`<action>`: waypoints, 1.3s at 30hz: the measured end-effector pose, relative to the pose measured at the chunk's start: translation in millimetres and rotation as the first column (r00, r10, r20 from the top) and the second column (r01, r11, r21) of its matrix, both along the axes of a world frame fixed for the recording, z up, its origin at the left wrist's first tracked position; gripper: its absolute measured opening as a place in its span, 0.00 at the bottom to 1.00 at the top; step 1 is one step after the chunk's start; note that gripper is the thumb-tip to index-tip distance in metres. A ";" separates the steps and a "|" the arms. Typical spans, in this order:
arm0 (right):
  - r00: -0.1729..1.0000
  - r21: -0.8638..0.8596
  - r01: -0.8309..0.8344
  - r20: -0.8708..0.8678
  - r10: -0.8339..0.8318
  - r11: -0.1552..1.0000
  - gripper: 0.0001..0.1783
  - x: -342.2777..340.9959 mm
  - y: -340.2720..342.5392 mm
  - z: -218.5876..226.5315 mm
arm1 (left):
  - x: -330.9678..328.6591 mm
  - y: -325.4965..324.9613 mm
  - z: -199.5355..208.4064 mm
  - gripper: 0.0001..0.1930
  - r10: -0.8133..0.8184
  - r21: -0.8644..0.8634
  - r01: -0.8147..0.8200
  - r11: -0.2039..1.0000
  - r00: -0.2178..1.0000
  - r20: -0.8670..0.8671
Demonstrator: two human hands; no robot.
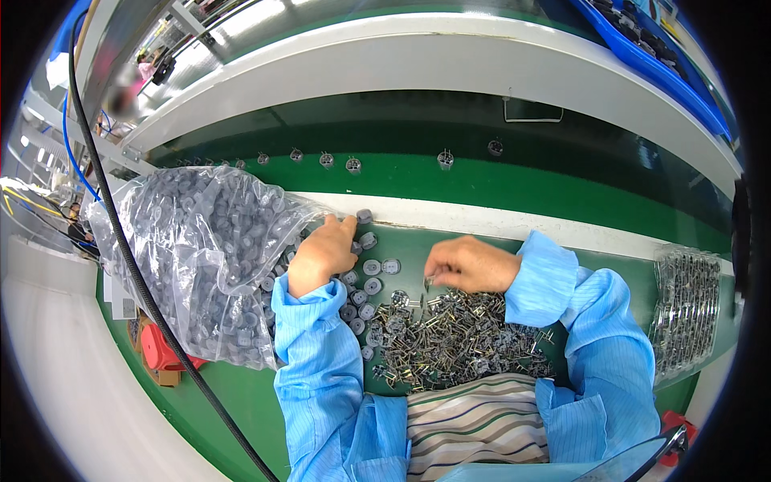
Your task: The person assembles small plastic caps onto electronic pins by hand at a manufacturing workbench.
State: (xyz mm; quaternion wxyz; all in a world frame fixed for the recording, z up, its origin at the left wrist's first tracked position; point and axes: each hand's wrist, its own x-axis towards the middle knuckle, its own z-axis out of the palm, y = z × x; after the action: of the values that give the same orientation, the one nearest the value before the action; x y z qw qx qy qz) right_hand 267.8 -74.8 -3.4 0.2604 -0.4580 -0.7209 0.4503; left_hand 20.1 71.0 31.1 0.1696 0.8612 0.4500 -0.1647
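The left hand (pixel 323 253) bends over the grey caps (pixel 372 267) at the mouth of the clear bag (pixel 229 257), fingers partly curled; whether they grip a cap, I cannot tell. The right hand (pixel 470 263) pinches a small metal part (pixel 429 281) between thumb and fingertips, just above the heap of pinned pieces (pixel 474 333) on the green table (pixel 411 239). A light pinch close to the tips should suit so slim a part, since hard squeezing could bend its pins. Lifting straight up would help it clear the tangled heap. Loose caps lie right beside that heap, so taking one at a time, and keeping the sleeves (pixel 554 281) off the pins, seems wise.
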 end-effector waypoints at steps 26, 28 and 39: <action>0.964 0.193 0.265 -0.080 -0.254 0.945 0.08 33.2 25.3 1.8 | 32.5 3.5 -8.1 0.06 -0.182 0.304 -0.019 0.953 0.766 0.617; 0.961 0.200 0.276 -0.093 -0.262 0.940 0.08 35.3 25.6 3.6 | 31.3 -5.4 -14.3 0.07 -0.271 0.461 -0.018 0.887 0.789 0.552; 0.962 0.096 0.253 -0.131 -0.240 0.963 0.05 33.7 23.6 1.9 | 32.0 29.5 -33.5 0.08 0.394 -0.338 -0.209 0.917 0.590 0.705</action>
State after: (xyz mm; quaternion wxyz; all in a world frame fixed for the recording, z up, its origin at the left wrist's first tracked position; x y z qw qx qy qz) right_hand 301.5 -51.2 -1.4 0.3819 -0.5016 -0.6656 0.3995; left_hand 52.1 100.5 -2.5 0.4620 0.7355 0.4555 0.1949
